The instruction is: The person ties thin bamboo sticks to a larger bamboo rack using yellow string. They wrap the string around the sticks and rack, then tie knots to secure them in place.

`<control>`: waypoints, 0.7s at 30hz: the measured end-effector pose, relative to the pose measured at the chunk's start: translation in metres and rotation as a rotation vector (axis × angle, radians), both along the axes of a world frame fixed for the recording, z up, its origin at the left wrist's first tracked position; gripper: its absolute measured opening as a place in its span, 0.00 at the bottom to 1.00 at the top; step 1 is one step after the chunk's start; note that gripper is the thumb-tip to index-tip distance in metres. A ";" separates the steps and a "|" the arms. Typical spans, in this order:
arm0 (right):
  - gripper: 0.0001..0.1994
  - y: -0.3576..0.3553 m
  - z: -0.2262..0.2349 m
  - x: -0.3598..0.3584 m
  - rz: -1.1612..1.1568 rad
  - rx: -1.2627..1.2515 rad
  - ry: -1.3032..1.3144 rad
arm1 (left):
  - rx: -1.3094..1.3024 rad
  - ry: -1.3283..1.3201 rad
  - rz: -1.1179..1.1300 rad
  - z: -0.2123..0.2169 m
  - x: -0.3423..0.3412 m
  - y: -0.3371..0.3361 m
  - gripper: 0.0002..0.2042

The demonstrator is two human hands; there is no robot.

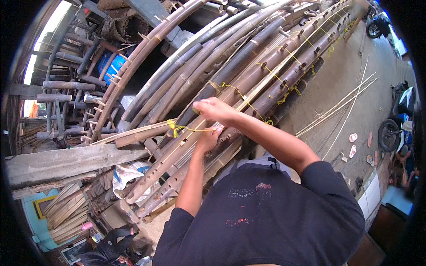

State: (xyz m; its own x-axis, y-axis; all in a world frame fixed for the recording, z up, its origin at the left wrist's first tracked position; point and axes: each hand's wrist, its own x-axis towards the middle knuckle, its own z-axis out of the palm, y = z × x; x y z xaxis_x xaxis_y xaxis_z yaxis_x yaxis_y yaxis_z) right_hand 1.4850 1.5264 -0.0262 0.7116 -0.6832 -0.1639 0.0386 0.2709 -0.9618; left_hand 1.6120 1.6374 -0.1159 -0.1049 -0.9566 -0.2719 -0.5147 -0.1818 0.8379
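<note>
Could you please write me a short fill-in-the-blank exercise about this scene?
1. The cord running to the left hand is ____ in colour.
2. The upper hand in the picture is the person's ____ one.
3. The loose bamboo strips on the floor lie to the ____ of the notched bamboo poles in the picture.

Missing words: yellow; right; right.

The floor [339, 102] is grey. Sandals [353, 138] lie on it near a motorbike [389, 135]. White tiles [371, 195] sit close by. On the left, bright light [54, 21] comes in. There is a blue drum [116, 66] too. Lower down, a yellow frame [37, 209] is by a pale blue wall [28, 213].
</note>
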 end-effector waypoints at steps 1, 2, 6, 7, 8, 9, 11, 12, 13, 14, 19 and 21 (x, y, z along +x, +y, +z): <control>0.18 0.020 0.027 -0.027 0.216 -0.045 -0.094 | 0.016 0.035 0.035 -0.004 0.002 0.002 0.14; 0.15 0.046 0.058 -0.055 0.421 -0.459 0.303 | 0.035 0.067 0.069 -0.008 0.003 0.005 0.14; 0.21 0.132 -0.081 -0.106 0.427 -0.733 0.327 | -0.002 -0.048 0.109 0.021 -0.018 -0.005 0.13; 0.21 0.133 -0.098 -0.105 0.329 -0.768 0.323 | -0.036 -0.071 0.139 0.025 -0.020 -0.008 0.13; 0.21 0.127 -0.106 -0.108 0.243 -0.813 0.310 | -0.042 0.201 0.247 0.013 -0.015 -0.011 0.11; 0.21 0.127 -0.114 -0.109 0.235 -0.795 0.287 | -0.114 0.281 0.258 0.038 -0.020 -0.025 0.11; 0.21 0.131 -0.116 -0.105 0.226 -0.762 0.221 | -0.249 0.301 0.308 0.073 -0.012 -0.055 0.11; 0.21 0.133 -0.122 -0.110 0.303 -0.784 0.276 | -0.247 0.378 0.406 0.096 -0.014 -0.076 0.11; 0.21 0.133 -0.111 -0.114 0.285 -0.763 0.257 | -0.247 0.304 0.464 0.086 0.005 -0.101 0.12; 0.21 0.132 -0.100 -0.118 0.308 -0.717 0.253 | -0.246 0.165 0.476 0.058 0.022 -0.121 0.13; 0.23 0.125 -0.071 -0.155 0.257 -0.457 0.232 | -0.317 -0.653 0.098 -0.048 0.031 -0.156 0.17; 0.21 0.120 -0.097 -0.181 0.158 0.025 -0.062 | -0.178 -0.598 -0.170 -0.071 0.067 -0.165 0.18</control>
